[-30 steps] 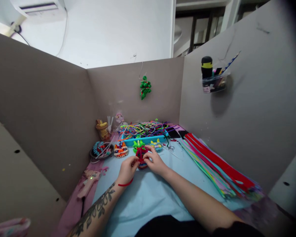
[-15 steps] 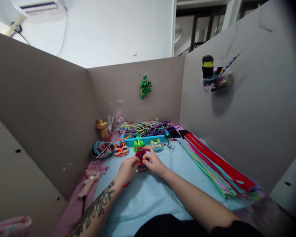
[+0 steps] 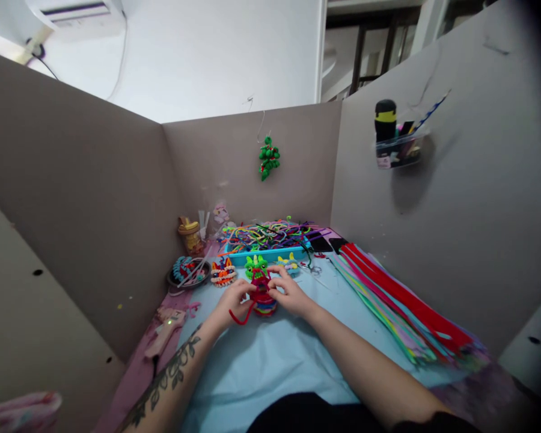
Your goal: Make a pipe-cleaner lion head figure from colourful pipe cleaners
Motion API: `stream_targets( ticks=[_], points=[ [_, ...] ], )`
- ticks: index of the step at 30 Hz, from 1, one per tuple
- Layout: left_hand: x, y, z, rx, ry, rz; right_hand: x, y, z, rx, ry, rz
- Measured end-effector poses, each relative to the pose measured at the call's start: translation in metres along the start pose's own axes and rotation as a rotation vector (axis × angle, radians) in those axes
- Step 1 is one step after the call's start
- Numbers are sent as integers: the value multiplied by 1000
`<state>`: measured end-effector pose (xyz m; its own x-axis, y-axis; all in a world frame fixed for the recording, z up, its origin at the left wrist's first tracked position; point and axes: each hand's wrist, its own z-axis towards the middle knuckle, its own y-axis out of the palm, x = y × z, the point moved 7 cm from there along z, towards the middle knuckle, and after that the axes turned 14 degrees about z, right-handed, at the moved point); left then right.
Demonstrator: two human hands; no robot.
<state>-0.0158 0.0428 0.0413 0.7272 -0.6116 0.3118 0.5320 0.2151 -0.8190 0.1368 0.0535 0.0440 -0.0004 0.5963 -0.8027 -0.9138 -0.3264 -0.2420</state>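
Note:
Between my hands is a dark red pipe-cleaner figure (image 3: 264, 300) with blue and multicoloured bands round its lower part. My left hand (image 3: 235, 300) grips its left side with bent fingers, and a loose red pipe-cleaner end (image 3: 241, 320) curves out below that hand. On the figure's right side, my right hand (image 3: 291, 293) pinches with thumb and fingers. Just behind stand a green pipe-cleaner creature (image 3: 255, 266), an orange and cream one (image 3: 223, 272) to its left, and a yellow and blue one (image 3: 289, 263) to its right.
A blue tray (image 3: 241, 260) heaped with pipe cleaners stands at the back. Long pipe-cleaner bundles (image 3: 401, 300) lie right. A pink glue gun (image 3: 166, 334) and a dark bowl (image 3: 202, 280) are left. Scissors (image 3: 313, 269) lie behind my right hand. Grey panels (image 3: 252, 144) enclose the table.
My hands have drawn slightly apart around the figure, showing more of its banded lower part. The loose red end now sticks out below my left hand. The view has shifted slightly.

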Motion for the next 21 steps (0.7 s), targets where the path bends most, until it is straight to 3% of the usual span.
stream_targets(
  ticks=[5, 12, 21],
  points=[
    [3, 4, -5, 49, -99, 58, -1, -2, -1, 49, -39, -81],
    [5, 5, -8, 133, -196, -26, -18, 5, -5, 69, -188, -281],
    [1, 13, -10, 165, -312, -191, -20, 7, -4, 142, -131, -213]
  ],
)
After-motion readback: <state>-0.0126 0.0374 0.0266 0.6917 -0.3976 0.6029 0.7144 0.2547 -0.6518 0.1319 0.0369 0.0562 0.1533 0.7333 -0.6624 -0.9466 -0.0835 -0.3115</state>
